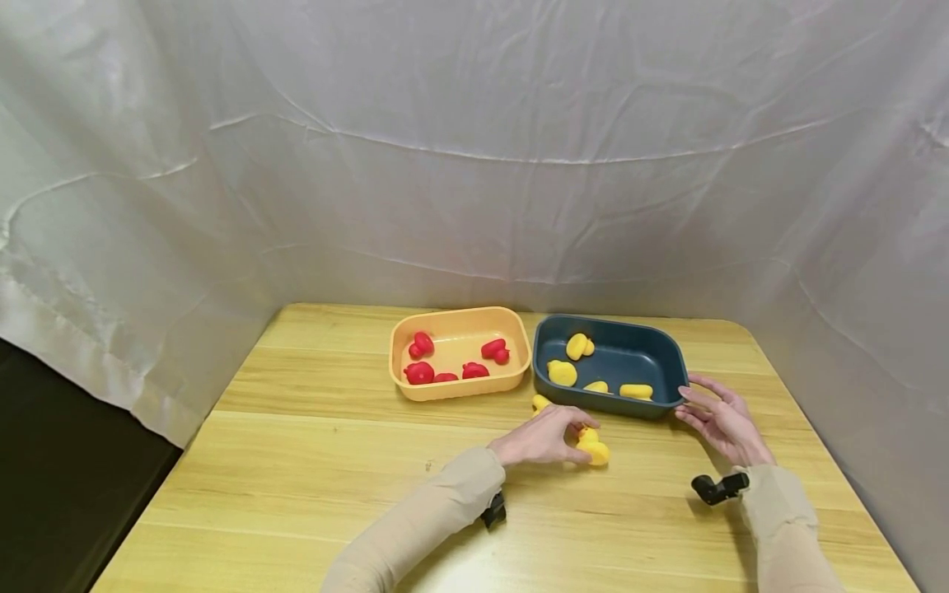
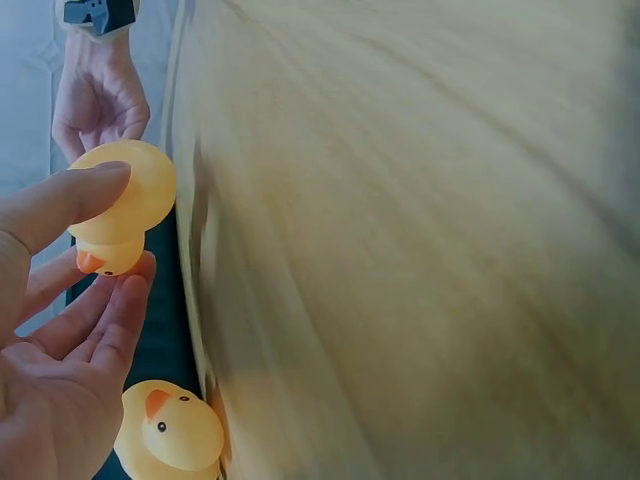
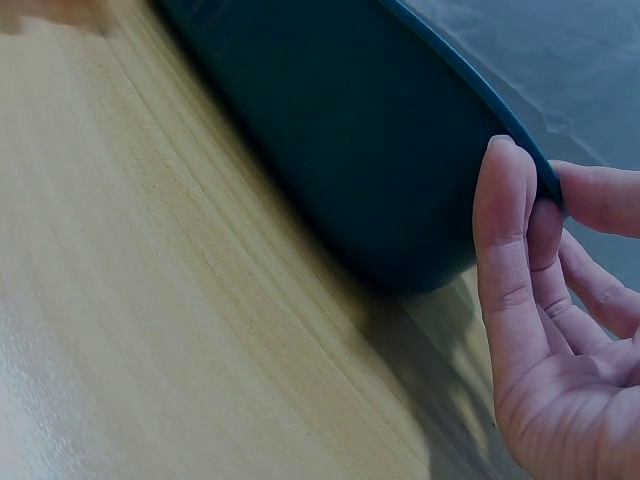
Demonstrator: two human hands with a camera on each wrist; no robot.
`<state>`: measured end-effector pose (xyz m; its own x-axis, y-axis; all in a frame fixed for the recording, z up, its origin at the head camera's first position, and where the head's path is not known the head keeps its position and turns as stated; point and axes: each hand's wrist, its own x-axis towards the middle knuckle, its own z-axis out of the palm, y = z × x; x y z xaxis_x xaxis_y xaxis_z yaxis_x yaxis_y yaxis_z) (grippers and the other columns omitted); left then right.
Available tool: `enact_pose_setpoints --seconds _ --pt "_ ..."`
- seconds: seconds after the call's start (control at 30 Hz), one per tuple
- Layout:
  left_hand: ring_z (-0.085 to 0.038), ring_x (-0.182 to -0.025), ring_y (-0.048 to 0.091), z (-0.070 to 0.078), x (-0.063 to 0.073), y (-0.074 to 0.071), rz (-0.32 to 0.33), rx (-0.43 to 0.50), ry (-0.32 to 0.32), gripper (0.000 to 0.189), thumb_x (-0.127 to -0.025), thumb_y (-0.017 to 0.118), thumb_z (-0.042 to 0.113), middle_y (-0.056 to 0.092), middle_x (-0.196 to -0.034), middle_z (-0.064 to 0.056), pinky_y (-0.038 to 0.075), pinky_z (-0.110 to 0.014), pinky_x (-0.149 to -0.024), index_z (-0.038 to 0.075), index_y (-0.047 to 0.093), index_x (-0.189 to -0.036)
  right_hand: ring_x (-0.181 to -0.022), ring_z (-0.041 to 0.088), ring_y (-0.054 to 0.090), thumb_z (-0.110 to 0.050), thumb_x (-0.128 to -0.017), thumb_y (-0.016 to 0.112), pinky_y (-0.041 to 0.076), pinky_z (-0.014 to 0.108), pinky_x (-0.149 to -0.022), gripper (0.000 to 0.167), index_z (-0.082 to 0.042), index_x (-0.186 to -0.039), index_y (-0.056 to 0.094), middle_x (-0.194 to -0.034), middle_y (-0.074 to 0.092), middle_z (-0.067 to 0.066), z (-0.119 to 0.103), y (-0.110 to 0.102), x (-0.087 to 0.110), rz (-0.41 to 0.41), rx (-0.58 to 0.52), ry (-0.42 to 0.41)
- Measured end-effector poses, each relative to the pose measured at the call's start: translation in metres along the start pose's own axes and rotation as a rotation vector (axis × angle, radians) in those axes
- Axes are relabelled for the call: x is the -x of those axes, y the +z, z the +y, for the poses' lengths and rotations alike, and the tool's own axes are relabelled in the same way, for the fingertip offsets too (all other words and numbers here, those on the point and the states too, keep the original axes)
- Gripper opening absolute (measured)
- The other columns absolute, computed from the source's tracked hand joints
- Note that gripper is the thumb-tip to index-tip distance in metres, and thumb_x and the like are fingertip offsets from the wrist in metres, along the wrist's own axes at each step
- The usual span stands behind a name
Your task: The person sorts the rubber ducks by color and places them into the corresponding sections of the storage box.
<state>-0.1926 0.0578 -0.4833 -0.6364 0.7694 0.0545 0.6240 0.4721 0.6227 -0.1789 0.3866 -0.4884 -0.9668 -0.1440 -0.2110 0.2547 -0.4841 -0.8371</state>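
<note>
My left hand (image 1: pixel 544 436) pinches a yellow rubber duck (image 1: pixel 593 449) in front of the dark blue bin (image 1: pixel 670 403). In the left wrist view the thumb lies on the duck's body (image 2: pixel 140 190), with the fingertips by its head. Another yellow duck (image 1: pixel 540 403) is partly hidden behind that hand; its orange beak shows in the left wrist view. My right hand (image 1: pixel 726 424) grips the bin's right end, and in the right wrist view thumb and fingers close on the rim (image 3: pixel 470 75). Several yellow ducks (image 1: pixel 562 373) lie inside this bin.
Left of the blue bin stands a light orange bin (image 1: pixel 460 391) holding several red ducks (image 1: pixel 419 373). Both are near the back edge of the wooden table (image 1: pixel 296 461). Pale curtains (image 1: pixel 519 206) hang behind and along the sides.
</note>
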Motion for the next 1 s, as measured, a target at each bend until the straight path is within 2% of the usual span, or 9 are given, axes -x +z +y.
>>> enact_pose_setpoints --seconds 0.2,0.4,0.6,0.73,0.9,1.0 --pt "-0.001 -0.102 0.063 0.005 0.003 -0.006 0.020 0.051 0.003 0.048 -0.086 0.081 0.028 0.073 -0.120 0.003 0.049 -0.013 -0.094 0.010 0.067 -0.129 -0.077 0.018 0.075 0.000 -0.103 0.051 0.064 0.026 -0.075 0.029 -0.019 -0.118 0.067 -0.091 0.074 0.006 0.000 0.000 0.000 0.007 0.025 -0.008" --pt "0.001 -0.102 0.062 0.005 0.003 -0.010 0.048 0.150 -0.018 0.052 -0.083 0.083 0.034 0.072 -0.118 0.007 0.049 -0.013 -0.094 0.012 0.068 -0.127 -0.077 0.018 0.075 0.000 -0.103 0.051 0.064 0.026 -0.075 0.029 -0.019 -0.118 0.067 -0.091 0.074 0.006 0.001 0.001 0.000 0.004 0.033 -0.017" --pt "-0.004 -0.098 0.063 0.005 0.004 -0.013 0.128 0.194 0.009 0.053 -0.085 0.080 0.038 0.072 -0.113 0.004 0.053 -0.015 -0.091 0.010 0.068 -0.128 -0.078 0.018 0.075 0.000 -0.103 0.050 0.064 0.026 -0.076 0.029 -0.019 -0.119 0.066 -0.092 0.074 0.006 0.000 0.000 0.001 0.001 0.035 -0.013" --pt "-0.002 -0.092 0.062 0.004 0.003 -0.016 0.184 0.205 0.047 0.051 -0.089 0.077 0.036 0.071 -0.107 0.001 0.053 -0.013 -0.087 0.007 0.067 -0.130 -0.078 0.018 0.075 0.000 -0.103 0.049 0.064 0.026 -0.076 0.029 -0.019 -0.119 0.066 -0.092 0.074 0.006 0.000 0.001 0.001 -0.001 0.032 -0.009" --pt "-0.001 -0.086 0.057 0.006 0.000 -0.021 0.251 0.235 0.089 0.045 -0.094 0.072 0.030 0.068 -0.098 -0.003 0.057 -0.022 -0.084 0.006 0.066 -0.131 -0.078 0.018 0.075 0.000 -0.103 0.049 0.064 0.026 -0.076 0.030 -0.019 -0.119 0.066 -0.091 0.074 0.007 0.000 0.001 0.001 -0.005 0.026 -0.010" --pt "-0.002 -0.086 0.058 0.008 -0.001 -0.024 0.280 0.256 0.099 0.044 -0.095 0.070 0.027 0.068 -0.098 -0.004 0.058 -0.024 -0.084 0.004 0.065 -0.132 -0.077 0.018 0.075 0.000 -0.103 0.050 0.064 0.026 -0.076 0.030 -0.018 -0.120 0.066 -0.091 0.074 0.006 0.000 0.002 0.001 -0.005 0.031 -0.012"
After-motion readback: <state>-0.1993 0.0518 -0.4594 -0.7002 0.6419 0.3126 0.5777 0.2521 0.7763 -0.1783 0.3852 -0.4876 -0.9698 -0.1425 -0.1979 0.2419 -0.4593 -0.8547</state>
